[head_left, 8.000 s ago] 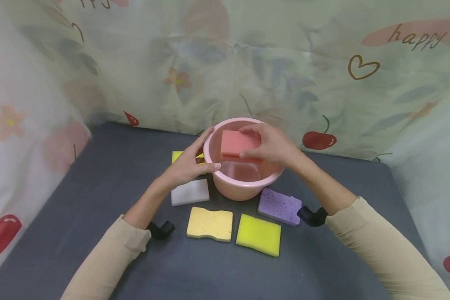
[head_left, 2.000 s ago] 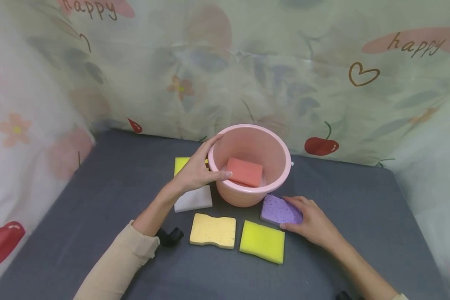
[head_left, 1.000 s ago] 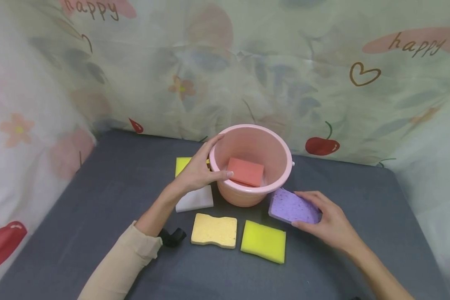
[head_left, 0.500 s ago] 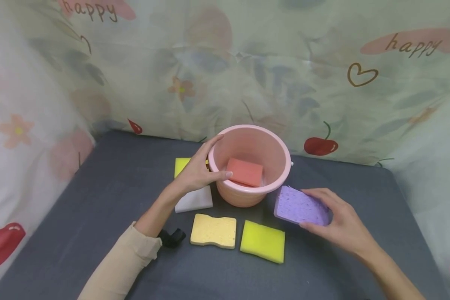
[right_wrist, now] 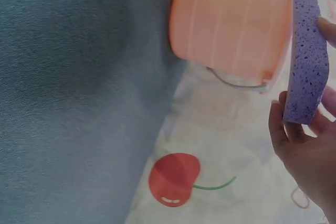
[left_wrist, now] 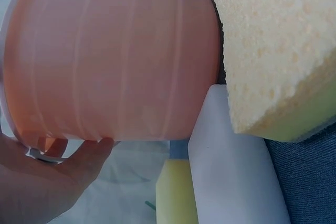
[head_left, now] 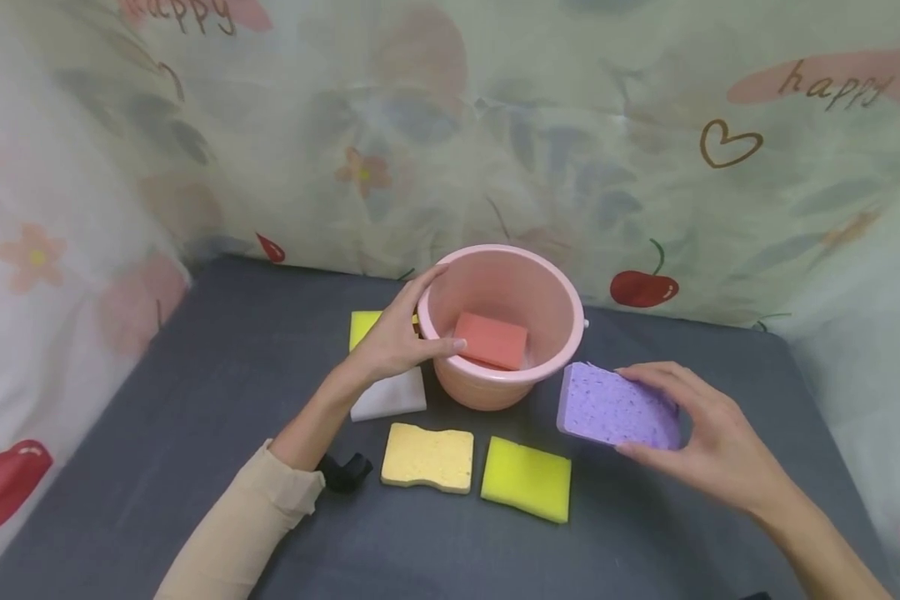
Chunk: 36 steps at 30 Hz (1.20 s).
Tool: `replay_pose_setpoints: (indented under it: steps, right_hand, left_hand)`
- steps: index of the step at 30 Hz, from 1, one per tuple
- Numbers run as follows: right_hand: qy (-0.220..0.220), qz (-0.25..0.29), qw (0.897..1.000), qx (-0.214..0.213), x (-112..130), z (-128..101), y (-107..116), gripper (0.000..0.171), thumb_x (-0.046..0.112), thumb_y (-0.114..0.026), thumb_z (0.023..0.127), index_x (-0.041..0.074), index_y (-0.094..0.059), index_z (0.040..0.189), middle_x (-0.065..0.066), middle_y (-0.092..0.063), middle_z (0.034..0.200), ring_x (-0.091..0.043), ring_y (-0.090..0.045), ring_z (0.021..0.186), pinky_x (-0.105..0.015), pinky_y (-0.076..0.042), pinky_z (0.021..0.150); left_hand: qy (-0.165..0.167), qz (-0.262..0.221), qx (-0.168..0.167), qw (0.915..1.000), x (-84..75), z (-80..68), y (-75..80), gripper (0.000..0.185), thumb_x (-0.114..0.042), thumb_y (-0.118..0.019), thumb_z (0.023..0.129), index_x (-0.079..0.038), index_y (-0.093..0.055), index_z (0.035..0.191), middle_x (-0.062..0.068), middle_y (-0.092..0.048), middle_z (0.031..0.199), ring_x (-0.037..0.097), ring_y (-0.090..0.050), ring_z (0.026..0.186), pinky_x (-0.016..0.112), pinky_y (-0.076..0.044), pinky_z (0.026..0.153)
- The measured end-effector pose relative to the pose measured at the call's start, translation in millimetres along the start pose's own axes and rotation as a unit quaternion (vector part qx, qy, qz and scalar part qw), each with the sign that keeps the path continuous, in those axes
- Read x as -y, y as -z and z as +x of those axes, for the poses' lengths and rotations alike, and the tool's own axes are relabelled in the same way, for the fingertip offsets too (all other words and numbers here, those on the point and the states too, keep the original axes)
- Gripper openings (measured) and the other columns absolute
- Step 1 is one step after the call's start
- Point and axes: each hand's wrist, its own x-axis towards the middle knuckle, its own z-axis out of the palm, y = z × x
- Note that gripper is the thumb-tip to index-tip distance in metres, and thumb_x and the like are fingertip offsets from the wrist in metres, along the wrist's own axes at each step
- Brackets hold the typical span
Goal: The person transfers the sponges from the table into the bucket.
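A pink bucket (head_left: pixel 552 360) stands at the back middle of the dark grey table, with a coral-red sponge (head_left: pixel 492 340) inside it. My left hand (head_left: pixel 395 337) grips the bucket's left rim, thumb over the edge; the left wrist view shows the bucket (left_wrist: pixel 110 56) wall and my left hand (left_wrist: pixel 42 179) at its rim. My right hand (head_left: pixel 701 433) holds a purple speckled sponge (head_left: pixel 617 408) lifted off the table, just right of the bucket. In the right wrist view the purple sponge (right_wrist: pixel 307 56) sits between the fingers of my right hand (right_wrist: pixel 304 145), beside the bucket (right_wrist: pixel 231 24).
On the table (head_left: pixel 195 400) in front of the bucket lie a pale orange wavy sponge (head_left: pixel 428 457) and a bright yellow sponge (head_left: pixel 527 491). A white sponge (head_left: pixel 390 395) and a yellow one (head_left: pixel 362 325) lie under my left hand. Printed fabric walls the table on three sides.
My right hand let the coral-red sponge drop into the bucket, then took the purple sponge off the table and lifted it up and rightward. My left hand stayed on the rim.
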Motion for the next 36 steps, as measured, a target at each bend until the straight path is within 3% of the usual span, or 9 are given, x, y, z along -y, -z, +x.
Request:
replay_pose_setpoints:
  steps: [16,20,27,36]
  right_hand:
    - [0.027,-0.023,0.999,-0.016,8,34,17,0.084,0.014,-0.097,0.058,0.020,-0.061,0.134,0.008,-0.059,0.127,-0.001,-0.051,0.110,-0.009,-0.038,0.084]
    - [0.024,-0.028,0.999,-0.015,12,45,19,0.082,0.017,-0.097,0.059,0.020,-0.062,0.133,0.005,-0.059,0.129,-0.007,-0.052,0.112,-0.008,-0.037,0.087]
    - [0.022,-0.023,0.999,0.001,22,63,17,0.080,0.023,-0.095,0.065,0.023,-0.059,0.137,0.002,-0.058,0.132,-0.016,-0.052,0.115,-0.012,-0.037,0.088]
    - [0.049,-0.007,0.999,-0.003,23,80,10,0.077,0.018,-0.093,0.067,0.019,-0.058,0.136,0.003,-0.060,0.127,-0.011,-0.054,0.106,-0.013,-0.040,0.085]
  left_hand:
    - [0.002,-0.027,0.002,0.9996,-0.6,1.4,-0.2,0.105,-0.026,-0.085,0.078,-0.024,-0.019,0.159,0.001,-0.024,0.158,0.027,-0.041,0.133,0.042,-0.053,0.093]
    - [0.001,-0.021,0.002,0.9998,0.0,1.8,-0.7,0.105,-0.027,-0.085,0.078,-0.023,-0.018,0.159,0.000,-0.025,0.158,0.025,-0.041,0.132,0.040,-0.053,0.092]
    - [-0.006,-0.025,0.000,0.9997,0.2,0.5,3.8,0.105,-0.028,-0.085,0.078,-0.023,-0.019,0.159,0.001,-0.024,0.158,0.027,-0.042,0.132,0.039,-0.054,0.090]
    - [-0.004,-0.030,0.005,0.9995,1.0,1.5,0.0,0.104,-0.028,-0.085,0.079,-0.025,-0.019,0.159,0.000,-0.025,0.158,0.026,-0.042,0.132,0.038,-0.054,0.090]
